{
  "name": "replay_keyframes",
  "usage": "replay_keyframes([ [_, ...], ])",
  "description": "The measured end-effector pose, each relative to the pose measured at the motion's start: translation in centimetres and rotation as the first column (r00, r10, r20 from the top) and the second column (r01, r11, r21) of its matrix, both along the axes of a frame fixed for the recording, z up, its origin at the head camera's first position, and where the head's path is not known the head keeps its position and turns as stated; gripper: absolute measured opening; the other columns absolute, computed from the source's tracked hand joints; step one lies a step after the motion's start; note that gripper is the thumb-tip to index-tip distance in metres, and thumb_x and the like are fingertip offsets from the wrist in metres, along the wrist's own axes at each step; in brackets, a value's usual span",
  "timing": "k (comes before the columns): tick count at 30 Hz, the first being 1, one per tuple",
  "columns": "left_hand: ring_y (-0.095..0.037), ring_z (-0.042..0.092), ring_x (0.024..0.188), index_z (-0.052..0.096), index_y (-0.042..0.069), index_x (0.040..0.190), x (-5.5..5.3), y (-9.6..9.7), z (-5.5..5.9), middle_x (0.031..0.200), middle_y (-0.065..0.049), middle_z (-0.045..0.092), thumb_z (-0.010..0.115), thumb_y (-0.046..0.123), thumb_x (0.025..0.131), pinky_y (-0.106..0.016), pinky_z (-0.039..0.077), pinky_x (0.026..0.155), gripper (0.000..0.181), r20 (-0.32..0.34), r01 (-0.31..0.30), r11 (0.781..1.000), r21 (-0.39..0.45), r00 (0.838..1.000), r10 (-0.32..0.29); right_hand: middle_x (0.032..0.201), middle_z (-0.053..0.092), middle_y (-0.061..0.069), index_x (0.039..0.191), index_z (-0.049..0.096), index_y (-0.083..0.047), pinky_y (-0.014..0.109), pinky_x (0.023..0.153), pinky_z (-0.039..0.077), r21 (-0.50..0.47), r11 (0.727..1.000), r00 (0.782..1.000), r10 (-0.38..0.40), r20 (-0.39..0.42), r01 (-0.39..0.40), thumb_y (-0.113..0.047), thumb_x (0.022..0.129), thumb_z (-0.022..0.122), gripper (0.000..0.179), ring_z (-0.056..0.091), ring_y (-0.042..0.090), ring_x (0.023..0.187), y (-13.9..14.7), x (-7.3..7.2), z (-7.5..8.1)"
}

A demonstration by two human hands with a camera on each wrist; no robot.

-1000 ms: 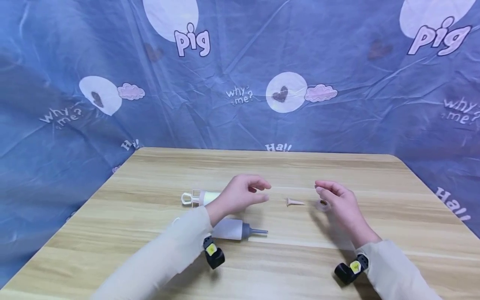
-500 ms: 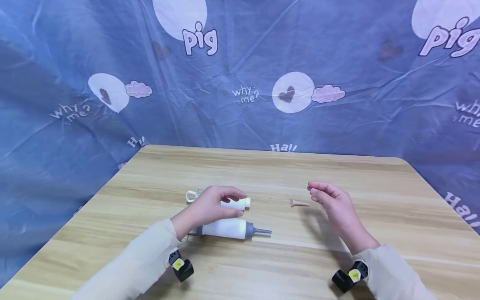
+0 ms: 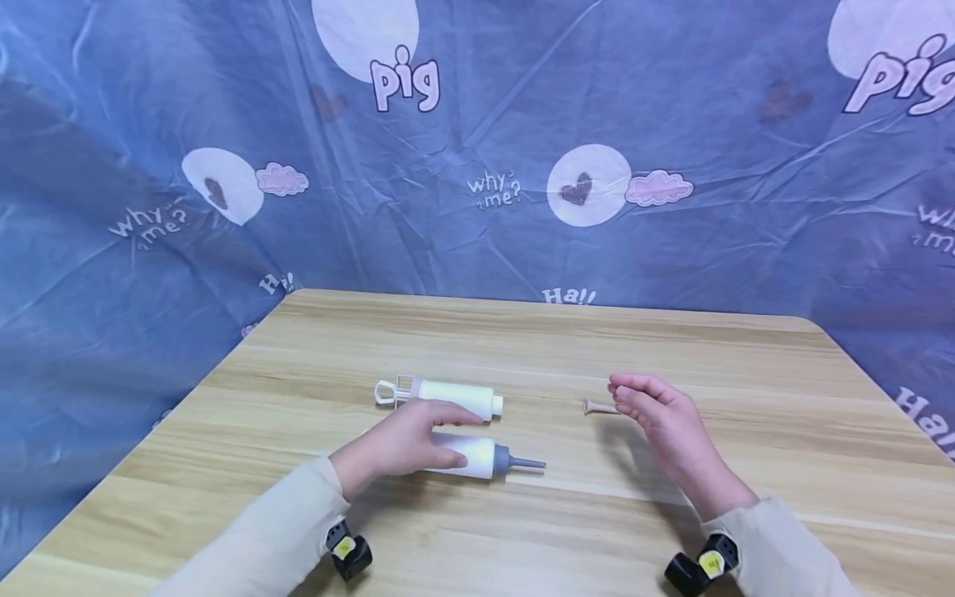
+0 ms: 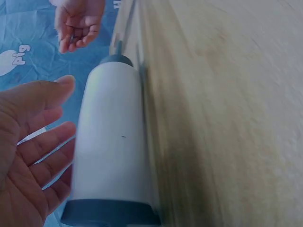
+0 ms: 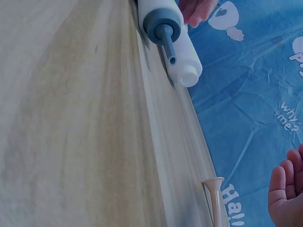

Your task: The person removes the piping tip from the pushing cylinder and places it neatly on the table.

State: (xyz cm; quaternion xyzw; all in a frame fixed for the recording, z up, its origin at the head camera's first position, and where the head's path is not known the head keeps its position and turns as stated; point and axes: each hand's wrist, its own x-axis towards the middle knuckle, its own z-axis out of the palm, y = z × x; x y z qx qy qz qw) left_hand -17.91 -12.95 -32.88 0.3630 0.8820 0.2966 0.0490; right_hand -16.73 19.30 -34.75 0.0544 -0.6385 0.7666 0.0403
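Note:
A white icing-syringe-like tube (image 3: 479,456) with a grey collar and thin grey nozzle lies on the wooden table, nozzle pointing right. My left hand (image 3: 406,439) reaches over its rear part, and the handle end is hidden. In the left wrist view the thumb and fingers stand beside the white barrel (image 4: 111,132), spread and not closed around it. Just behind lies a second white tube (image 3: 464,400) with a ring-handled plunger. Over to the right, my right hand (image 3: 667,427) hovers with loosely bent fingers, holding nothing visible, beside a small beige flared nozzle-like piece (image 3: 598,407).
The light wooden table (image 3: 537,547) ends at the back against a blue printed cloth (image 3: 462,257). Black cameras sit on both wrists, the left one (image 3: 349,554) close over the tabletop.
My left hand has moved left and down, onto the grey-nozzle tube. The right hand stays near the beige piece; a small clear ring seen by it earlier no longer shows.

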Motion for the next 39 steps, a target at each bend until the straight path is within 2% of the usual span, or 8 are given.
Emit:
replay_keyframes([
  [5, -0.021, 0.057, 0.112, 0.064, 0.007, 0.115, 0.1, 0.2, -0.4, 0.118, -0.006, 0.064, 0.076, 0.015, 0.073, -0.035, 0.044, 0.097, 0.045, -0.085, 0.031, 0.994, -0.101, 0.996, -0.04, 0.092, 0.068, -0.006, 0.089, 0.07, -0.018, 0.017, 0.078, 0.05, -0.017, 1.0, 1.0, 0.009, -0.001, -0.009, 0.001, 0.089, 0.055, 0.024, 0.061, 0.005, 0.088, -0.1, 0.1, -0.2],
  [10, -0.022, 0.058, 0.111, 0.064, 0.006, 0.116, 0.3, 0.4, -0.8, 0.119, -0.007, 0.063, 0.076, 0.019, 0.073, -0.036, 0.044, 0.097, 0.047, -0.127, 0.031, 0.983, -0.183, 0.99, -0.055, 0.091, 0.068, -0.005, 0.088, 0.07, -0.018, 0.018, 0.078, 0.05, -0.02, 1.0, 1.0, 0.011, -0.004, -0.011, 0.001, 0.089, 0.055, 0.024, 0.061, 0.005, 0.087, -0.2, 0.2, -0.4],
  [16, -0.022, 0.058, 0.11, 0.062, 0.007, 0.119, 0.2, 0.6, -0.9, 0.118, -0.007, 0.063, 0.076, 0.019, 0.073, -0.035, 0.045, 0.096, 0.05, -0.136, 0.018, 0.971, -0.236, 0.989, -0.051, 0.091, 0.068, -0.007, 0.088, 0.07, -0.018, 0.018, 0.077, 0.05, 0.0, 1.0, 1.0, 0.012, 0.017, -0.012, 0.0, 0.089, 0.056, 0.023, 0.062, 0.006, 0.088, -0.4, 0.2, -0.4],
  [24, -0.02, 0.06, 0.107, 0.059, 0.012, 0.124, 0.5, 0.9, -0.9, 0.118, -0.003, 0.064, 0.078, 0.024, 0.071, -0.033, 0.047, 0.093, 0.058, -0.211, -0.026, 0.939, -0.344, 0.976, -0.05, 0.091, 0.068, -0.006, 0.089, 0.069, -0.019, 0.019, 0.078, 0.05, 0.015, 0.999, 0.999, 0.029, 0.035, -0.03, -0.001, 0.089, 0.056, 0.023, 0.062, 0.007, 0.088, -0.6, 0.2, -0.6],
  [28, -0.02, 0.061, 0.105, 0.058, 0.013, 0.125, 0.6, 1.0, -1.0, 0.119, -0.002, 0.063, 0.077, 0.026, 0.071, -0.033, 0.048, 0.09, 0.058, -0.217, -0.032, 0.933, -0.358, 0.975, -0.05, 0.089, 0.068, -0.006, 0.089, 0.069, -0.018, 0.02, 0.077, 0.05, 0.027, 0.999, 0.998, 0.042, 0.04, -0.043, -0.002, 0.089, 0.055, 0.022, 0.062, 0.007, 0.086, -0.8, 0.2, -0.6],
  [32, -0.018, 0.062, 0.102, 0.058, 0.013, 0.125, 0.7, 1.1, -0.9, 0.118, -0.002, 0.064, 0.076, 0.027, 0.072, -0.031, 0.049, 0.088, 0.057, -0.223, -0.019, 0.939, -0.342, 0.973, -0.061, 0.089, 0.069, -0.005, 0.09, 0.069, -0.018, 0.021, 0.077, 0.051, 0.03, 0.997, 0.997, 0.072, 0.025, -0.073, -0.003, 0.09, 0.055, 0.02, 0.063, 0.008, 0.086, -1.1, 0.4, -0.5],
  [39, -0.015, 0.061, 0.103, 0.06, 0.013, 0.123, 1.1, 1.9, -0.3, 0.116, -0.001, 0.065, 0.075, 0.028, 0.074, -0.028, 0.049, 0.088, 0.054, -0.266, 0.021, 0.947, -0.319, 0.958, -0.11, 0.09, 0.069, -0.004, 0.09, 0.07, -0.017, 0.021, 0.076, 0.051, 0.011, 0.991, 0.991, 0.132, -0.007, -0.132, 0.0, 0.089, 0.054, 0.024, 0.063, 0.009, 0.085, -1.9, 0.7, -0.7],
])
